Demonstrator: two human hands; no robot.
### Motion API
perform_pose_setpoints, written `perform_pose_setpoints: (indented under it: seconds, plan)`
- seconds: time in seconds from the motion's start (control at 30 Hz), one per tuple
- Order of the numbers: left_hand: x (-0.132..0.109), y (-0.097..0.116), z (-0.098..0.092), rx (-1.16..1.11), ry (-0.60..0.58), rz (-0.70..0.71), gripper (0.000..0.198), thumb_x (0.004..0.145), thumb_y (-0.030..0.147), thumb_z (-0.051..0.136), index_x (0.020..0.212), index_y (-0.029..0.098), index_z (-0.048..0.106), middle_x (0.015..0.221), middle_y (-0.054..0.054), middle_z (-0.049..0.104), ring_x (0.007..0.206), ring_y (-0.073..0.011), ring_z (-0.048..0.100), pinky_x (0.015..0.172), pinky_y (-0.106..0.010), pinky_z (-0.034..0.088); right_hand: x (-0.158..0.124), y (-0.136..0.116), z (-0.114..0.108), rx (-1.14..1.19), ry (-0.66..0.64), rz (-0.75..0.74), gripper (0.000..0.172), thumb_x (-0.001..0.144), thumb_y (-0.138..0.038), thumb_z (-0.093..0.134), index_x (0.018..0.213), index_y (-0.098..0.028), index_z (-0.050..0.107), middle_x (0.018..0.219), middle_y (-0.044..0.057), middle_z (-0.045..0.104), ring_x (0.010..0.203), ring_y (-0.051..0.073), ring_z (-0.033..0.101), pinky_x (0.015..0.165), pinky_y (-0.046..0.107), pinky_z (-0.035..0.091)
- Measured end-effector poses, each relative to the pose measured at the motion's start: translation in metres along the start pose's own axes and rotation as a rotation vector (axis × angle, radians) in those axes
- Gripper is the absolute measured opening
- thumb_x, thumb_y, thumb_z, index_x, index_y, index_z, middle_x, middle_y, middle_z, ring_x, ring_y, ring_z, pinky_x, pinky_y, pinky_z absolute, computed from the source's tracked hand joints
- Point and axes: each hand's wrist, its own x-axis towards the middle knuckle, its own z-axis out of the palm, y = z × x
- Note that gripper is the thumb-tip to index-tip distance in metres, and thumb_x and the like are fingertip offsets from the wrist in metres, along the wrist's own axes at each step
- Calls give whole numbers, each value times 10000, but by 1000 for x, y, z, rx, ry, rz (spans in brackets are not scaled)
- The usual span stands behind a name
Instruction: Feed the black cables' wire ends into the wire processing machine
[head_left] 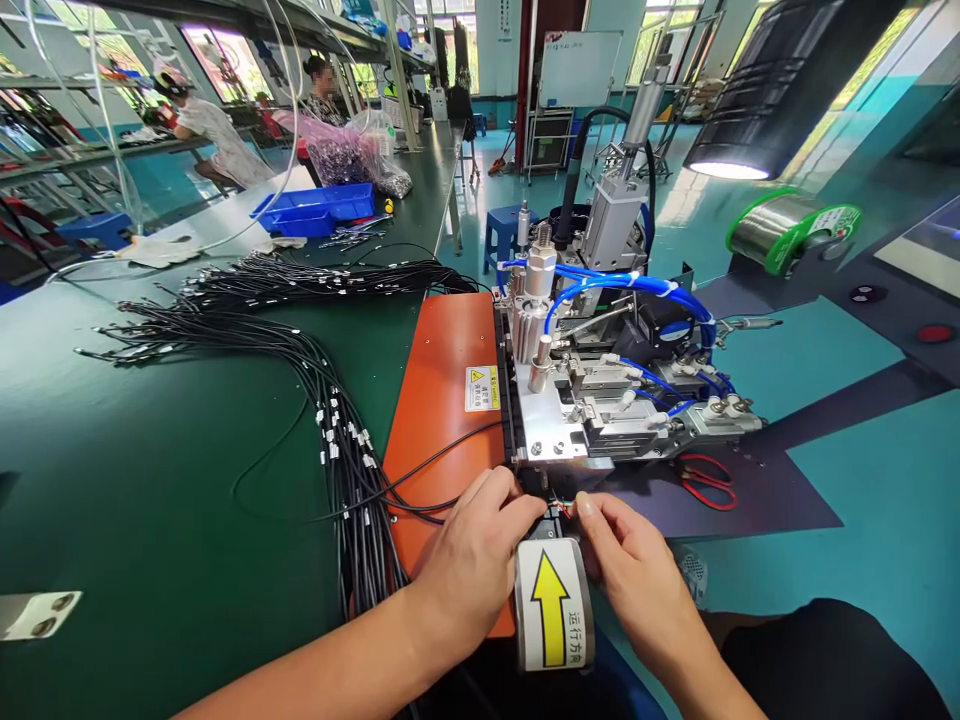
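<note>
My left hand (476,550) is closed, its fingers curled around the end of a black cable (427,512) at the front of the machine's track. Thin coloured wires (562,506), red and green among them, fan out of the cable end between my hands. My right hand (637,565) pinches their tips between thumb and forefinger; the exact grip is partly hidden. Just below my fingers is the track end with a white label (553,605) bearing a yellow arrow. Ahead stands the machine (600,380) with metal cylinders and blue air tubes.
An orange cover (442,390) lies left of the machine. Bundled black cables (292,345) spread over the green table (187,500). Blue bins (330,205) stand farther back. Red-handled scissors (709,482), a solder spool (795,230) and a black lamp (780,90) are at right.
</note>
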Motion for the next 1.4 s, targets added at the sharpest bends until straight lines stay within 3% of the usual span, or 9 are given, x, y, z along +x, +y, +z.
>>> perform_pose_setpoints:
  seconds: [0.2,0.53,0.87,1.0,1.1,1.2,1.4]
  plan:
    - [0,0,2,-9,9,-1,190,909,60,553,999,144,697,913,-72,544,850,-211,519,724,-335,503,-4,-8,1,74,-49,-2,422,909,-587,563,853,-177,644,775,12,614,696,145,517,612,240,418]
    - [0,-2,4,-27,37,32,130,906,94,609,989,158,685,926,-54,571,854,-198,503,729,-317,489,-3,-6,-2,-259,61,-186,343,978,-511,471,841,-223,595,770,-4,583,699,154,501,666,277,399]
    - [0,-2,4,-19,53,67,135,905,80,607,993,149,683,894,-47,573,828,-187,495,703,-303,480,3,-3,-5,-356,63,-296,310,1003,-444,449,841,-224,597,797,-2,594,728,154,548,677,285,430]
    - [-1,-2,5,-18,57,79,138,901,84,618,1000,153,685,908,-48,580,843,-190,502,724,-310,488,3,-2,-8,-446,120,-482,224,1017,-347,442,1067,-234,628,940,22,599,848,160,601,770,285,475]
    - [-1,-3,5,-9,54,81,153,901,70,609,1007,152,682,925,-51,591,853,-192,507,737,-314,491,1,-3,-10,-537,56,-574,332,1025,-256,393,1301,-264,576,1027,43,569,855,158,624,802,289,501]
    - [-1,-2,5,-3,44,71,156,906,73,603,1013,154,680,932,-53,594,862,-194,512,746,-318,493,1,-3,-12,-613,-4,-570,363,1024,-222,369,1312,-261,587,1017,56,545,836,165,628,805,298,515]
    - [0,-2,5,-3,44,70,130,916,94,602,999,158,679,915,-50,586,848,-192,506,723,-309,480,0,-1,-15,-573,53,-576,280,1027,-269,417,1217,-233,619,1026,60,563,823,159,620,779,283,509]
